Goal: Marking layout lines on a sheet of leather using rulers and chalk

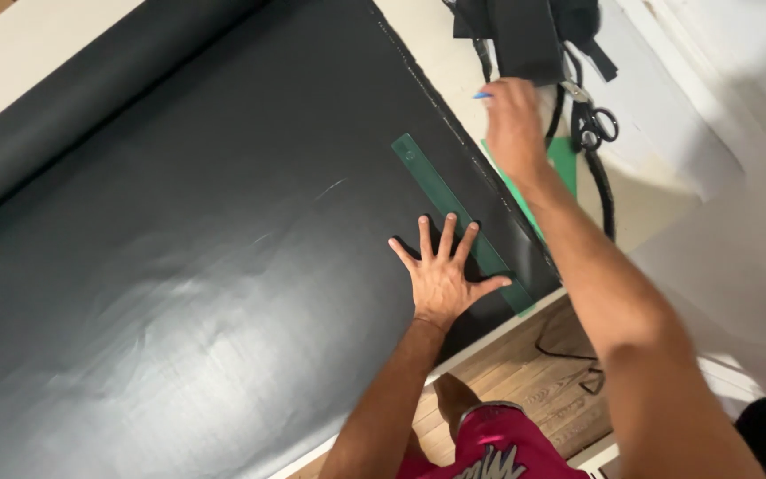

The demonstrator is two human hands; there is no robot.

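Observation:
A large sheet of black fabric lies spread over a white table. My left hand presses flat on the fabric, fingers spread, its fingertips on a long green transparent ruler that lies diagonally near the fabric's edge. My right hand is raised past the fabric's edge, fingers closed on a small blue marking tool, blurred. It hovers over the white table beside a second green ruler.
Black scissors lie on the table at the upper right, next to folded black fabric and straps. The fabric's far side is rolled up. Wooden floor with a cable shows below the table's edge.

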